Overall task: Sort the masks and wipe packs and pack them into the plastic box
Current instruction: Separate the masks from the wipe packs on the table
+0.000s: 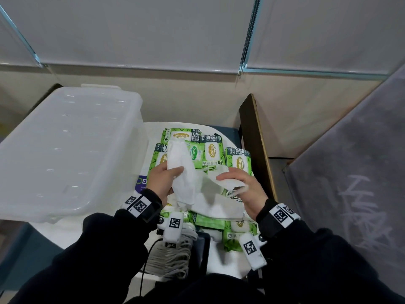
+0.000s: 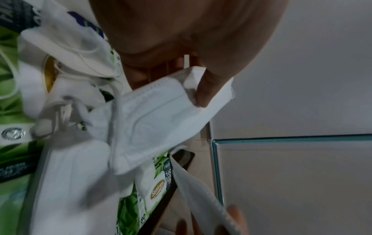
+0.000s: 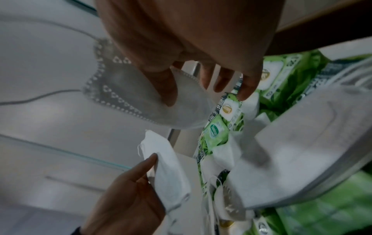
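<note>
My left hand (image 1: 163, 179) grips a folded white mask (image 1: 180, 172) upright above the pile; the thumb presses on it, as the left wrist view shows at the mask (image 2: 161, 111). My right hand (image 1: 237, 183) pinches another white mask (image 1: 225, 182) between thumb and fingers; the same mask (image 3: 157, 101) hangs under the thumb in the right wrist view. More white masks (image 1: 217, 205) lie beneath both hands. Green wipe packs (image 1: 213, 151) are heaped on the white table. The clear plastic box (image 1: 65, 150) stands to the left, bottom up.
A white round table (image 1: 70, 235) carries everything. A dark wooden board (image 1: 254, 137) stands upright at the right of the pile. A bundle of grey cords (image 1: 173, 257) and a black cable lie near my body. A wall runs behind.
</note>
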Tool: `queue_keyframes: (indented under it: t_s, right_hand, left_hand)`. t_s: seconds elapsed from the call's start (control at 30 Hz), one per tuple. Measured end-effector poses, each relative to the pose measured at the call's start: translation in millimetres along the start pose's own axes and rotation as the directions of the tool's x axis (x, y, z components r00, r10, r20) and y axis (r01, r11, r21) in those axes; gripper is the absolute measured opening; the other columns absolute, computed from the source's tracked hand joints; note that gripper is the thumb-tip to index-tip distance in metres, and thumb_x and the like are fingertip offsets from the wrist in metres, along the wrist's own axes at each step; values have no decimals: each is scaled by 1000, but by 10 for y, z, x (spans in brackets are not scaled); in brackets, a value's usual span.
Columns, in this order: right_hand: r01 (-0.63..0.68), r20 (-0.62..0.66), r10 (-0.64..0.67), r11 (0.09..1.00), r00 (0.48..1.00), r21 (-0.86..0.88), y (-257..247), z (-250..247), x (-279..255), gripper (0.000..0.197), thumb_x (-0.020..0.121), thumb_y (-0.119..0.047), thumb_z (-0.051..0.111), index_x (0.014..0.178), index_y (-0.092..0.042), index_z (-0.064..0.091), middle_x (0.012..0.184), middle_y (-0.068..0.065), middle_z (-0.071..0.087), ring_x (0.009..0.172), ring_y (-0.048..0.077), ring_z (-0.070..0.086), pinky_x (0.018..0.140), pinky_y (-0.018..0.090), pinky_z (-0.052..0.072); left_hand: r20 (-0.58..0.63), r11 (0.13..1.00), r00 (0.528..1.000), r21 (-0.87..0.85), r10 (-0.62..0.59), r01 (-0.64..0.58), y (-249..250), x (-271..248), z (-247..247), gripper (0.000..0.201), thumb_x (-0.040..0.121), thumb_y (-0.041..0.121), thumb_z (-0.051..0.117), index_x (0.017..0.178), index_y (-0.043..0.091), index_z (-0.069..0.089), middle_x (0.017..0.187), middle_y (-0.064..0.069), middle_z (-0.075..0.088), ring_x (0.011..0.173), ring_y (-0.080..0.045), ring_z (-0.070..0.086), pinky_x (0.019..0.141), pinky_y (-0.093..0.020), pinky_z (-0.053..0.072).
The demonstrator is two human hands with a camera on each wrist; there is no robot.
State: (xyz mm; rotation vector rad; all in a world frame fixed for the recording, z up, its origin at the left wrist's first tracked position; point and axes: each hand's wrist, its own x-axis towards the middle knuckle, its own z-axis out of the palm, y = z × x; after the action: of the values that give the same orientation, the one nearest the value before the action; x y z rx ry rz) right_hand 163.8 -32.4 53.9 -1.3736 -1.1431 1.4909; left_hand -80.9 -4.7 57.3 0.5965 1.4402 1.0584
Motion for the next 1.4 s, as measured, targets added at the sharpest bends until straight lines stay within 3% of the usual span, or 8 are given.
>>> queue_keyframes:
  t_s: [0.1,0.27,0.37,0.5,0.73,0.9,1.07,1.4]
  right_hand:
    - [-6,103,1,999,995,50,-62,-82,-83,35,93,13,56,98,-9,82,113,11,71,85,27,58,68,36,46]
    - [69,33,-64,976,997,-205,-1,-130,-54,48,91,18,50,93,-15,84,105,-4,78,89,9,68,73,23,56]
    - [161,22,-163,927,986,-338,87,-154,-28,53,86,19,59,97,-26,85,112,5,76,108,17,71,96,38,58]
    - [159,30,-162,886,986,-435,116,-153,-136,69,78,25,52,104,-32,83,107,-12,74,101,17,70,90,35,59]
    - [293,146,-255,845,956,-446,160,-37,-188,51,81,15,71,99,-32,79,124,-5,61,112,2,59,85,6,48]
    - [183,22,-183,963,983,-200,184,-4,-250,42,85,15,68,93,-24,83,127,-6,65,115,-4,62,96,14,48]
    - [-221,89,205,945,975,241,108,59,-327,44,85,17,36,88,6,79,100,20,75,90,36,70,72,41,65]
    - [-173,51,175,984,983,-33,293,209,-297,32,97,-25,70,72,-6,77,89,15,78,87,36,70,72,35,53]
  left_hand:
    - [28,1000,999,-13,26,-26,94,-19,-59,21,92,5,71,113,8,73,99,-8,78,81,-22,73,61,-30,58]
    - [180,992,980,-82,-82,98,163,-146,-3,29,91,7,73,118,-2,68,109,-18,77,89,-28,76,74,-40,65]
    - [247,960,947,-138,-205,244,105,-212,67,42,90,12,72,128,-4,64,109,-20,76,83,-25,77,64,-35,63]
    - [347,903,863,-92,-366,420,-77,-309,163,32,100,27,61,112,-3,62,65,-13,71,40,-17,65,33,-18,45]
    - [282,859,865,-193,-414,474,-443,-399,396,51,88,22,76,134,5,63,123,-17,72,117,-35,67,103,-54,52]
    - [293,876,902,-272,-318,398,-406,-297,343,39,97,13,65,133,0,61,124,-20,71,116,-36,68,95,-51,55]
    - [276,924,945,-284,-176,255,-282,-225,255,33,99,4,57,132,-1,61,122,-20,72,106,-32,72,84,-42,60]
    - [-8,895,996,-439,-94,81,-97,-55,109,60,91,-18,55,142,14,48,132,-14,64,115,-37,65,85,-52,58]
